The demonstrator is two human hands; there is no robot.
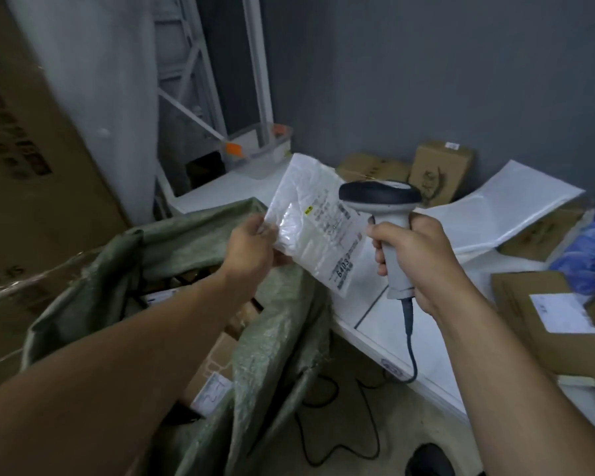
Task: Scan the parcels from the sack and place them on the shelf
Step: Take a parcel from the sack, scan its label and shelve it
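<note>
My left hand (251, 249) pinches the left edge of a flat white plastic parcel (310, 207) and holds it up above the open green woven sack (275, 338). The parcel's printed label faces me. My right hand (416, 259) grips the grey handle of a barcode scanner (385, 214), whose dark head sits right in front of the parcel's label. The scanner's cable hangs down toward the floor. Inside the sack lie cardboard boxes (213, 365) with white labels.
A white shelf surface (426, 345) runs along the right, carrying brown cartons (543, 317), a large white mailer (516, 207) and a blue bag (588, 255). More cartons (440, 170) lean on the grey wall. A big wrapped cardboard box (31, 173) stands left. Black cables lie on the floor.
</note>
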